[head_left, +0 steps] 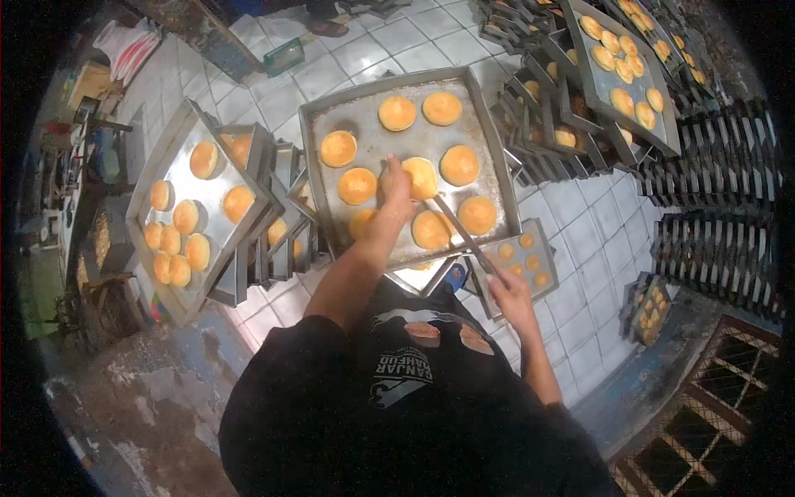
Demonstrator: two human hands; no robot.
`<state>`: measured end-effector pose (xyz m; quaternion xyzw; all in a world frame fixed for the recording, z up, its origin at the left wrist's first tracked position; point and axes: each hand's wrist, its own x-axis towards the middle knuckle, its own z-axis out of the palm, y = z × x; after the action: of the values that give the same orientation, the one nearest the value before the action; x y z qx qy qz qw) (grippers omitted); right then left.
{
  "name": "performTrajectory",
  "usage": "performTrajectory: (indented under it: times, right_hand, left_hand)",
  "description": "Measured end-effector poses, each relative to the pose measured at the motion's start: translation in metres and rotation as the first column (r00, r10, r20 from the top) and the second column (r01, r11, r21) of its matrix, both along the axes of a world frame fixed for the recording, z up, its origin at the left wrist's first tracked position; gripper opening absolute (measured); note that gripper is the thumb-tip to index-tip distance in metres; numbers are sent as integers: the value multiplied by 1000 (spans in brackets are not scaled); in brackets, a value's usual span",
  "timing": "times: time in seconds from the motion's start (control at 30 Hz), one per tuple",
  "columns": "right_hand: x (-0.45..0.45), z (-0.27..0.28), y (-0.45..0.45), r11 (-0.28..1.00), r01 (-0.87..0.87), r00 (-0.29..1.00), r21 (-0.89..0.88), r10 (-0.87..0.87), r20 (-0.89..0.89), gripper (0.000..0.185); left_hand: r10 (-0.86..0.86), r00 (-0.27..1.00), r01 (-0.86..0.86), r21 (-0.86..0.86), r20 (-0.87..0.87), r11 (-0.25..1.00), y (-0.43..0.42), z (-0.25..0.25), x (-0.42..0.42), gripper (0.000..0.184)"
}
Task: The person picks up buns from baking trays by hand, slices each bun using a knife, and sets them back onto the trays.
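Observation:
A round golden bun (421, 177) is gripped from its left side by my left hand (397, 189), over the middle of a worn metal baking tray (331, 234). My right hand (511, 300) is closed around the handle of a long narrow knife-like tool (460, 229). The tool slants up and left, its tip at the lower right edge of the held bun. Several other buns lie spread on the tray, such as one bun (460, 165) to the right and one bun (431, 229) just below. My left wrist partly covers another bun (362, 222).
On the left, a tilted tray (142, 273) of buns tops a stack of trays. More stacked trays rise at upper right, with a bun-filled tray (665, 132) on top. A smaller tray (542, 240) sits lower right. White floor tiles (571, 211) show between the stacks.

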<state>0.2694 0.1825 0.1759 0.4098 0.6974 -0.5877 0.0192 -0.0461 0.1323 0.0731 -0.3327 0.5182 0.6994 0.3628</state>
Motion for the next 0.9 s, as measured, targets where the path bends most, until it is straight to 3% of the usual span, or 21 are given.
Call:
performTrajectory:
  times: [0.03, 0.07, 0.1, 0.17, 0.27, 0.33, 0.37, 0.43, 0.57, 0.63, 0.67, 0.73, 0.77, 0.83, 0.9]
  right_hand:
    - [12, 1, 1, 999, 40, 999, 14, -41, 25, 47]
    - [22, 1, 1, 996, 78, 996, 32, -80, 48, 46]
    - [31, -5, 0, 996, 75, 996, 42, -77, 55, 46]
    - [45, -15, -4, 977, 171, 984, 125, -176, 24, 45]
    - [59, -21, -14, 964, 247, 968, 100, -251, 24, 46]
    - [61, -18, -23, 961, 272, 958, 54, -276, 79, 46]
    - [59, -14, -27, 959, 276, 957, 58, -280, 77, 46]
    - [57, -8, -33, 953, 301, 948, 37, -303, 93, 48]
    - [61, -10, -34, 952, 307, 950, 21, -308, 47, 48]
    - [61, -11, -29, 954, 300, 954, 21, -300, 18, 49]
    - [58, -11, -27, 957, 290, 957, 22, -290, -1, 49]
    - [49, -5, -23, 959, 282, 959, 26, -281, -34, 49]
    - [45, -3, -20, 961, 274, 961, 34, -272, -54, 49]
    - [40, -14, -11, 971, 239, 966, 17, -236, -106, 49]
    - [36, -10, -8, 977, 211, 967, 2, -209, -143, 49]
  left_hand:
    - [-221, 928, 197, -109, -299, 974, -4, -51, -9, 60]
    - [-429, 725, 337, -266, -539, 903, -3, -81, -19, 56]
    - [-422, 730, 336, -255, -538, 907, 0, -70, -31, 56]
    - [-554, 508, 42, -623, -660, 781, 9, -53, -59, 49]
    - [-566, 430, -41, -641, -703, 766, 36, -78, -121, 48]
    - [-641, 364, -182, -727, -675, 662, 57, -86, -142, 65]
    - [-640, 361, -179, -724, -678, 667, 59, -73, -138, 65]
    - [-926, 157, 15, -936, -344, 351, 62, -30, -128, 86]
    - [-926, 85, 53, -926, -368, 373, 51, -43, -143, 87]
    - [-815, 211, 127, -812, -539, 570, 42, -50, -150, 88]
    - [-815, 205, 115, -813, -543, 571, 39, -49, -146, 88]
    - [-716, 112, 20, -719, -689, 695, 25, -47, -130, 85]
    - [-711, 107, 3, -715, -694, 699, 19, -44, -121, 85]
    - [-810, -141, 152, -821, -569, 550, 10, -40, -97, 80]
    - [-671, -227, 306, -706, -706, 639, 5, -50, -67, 75]
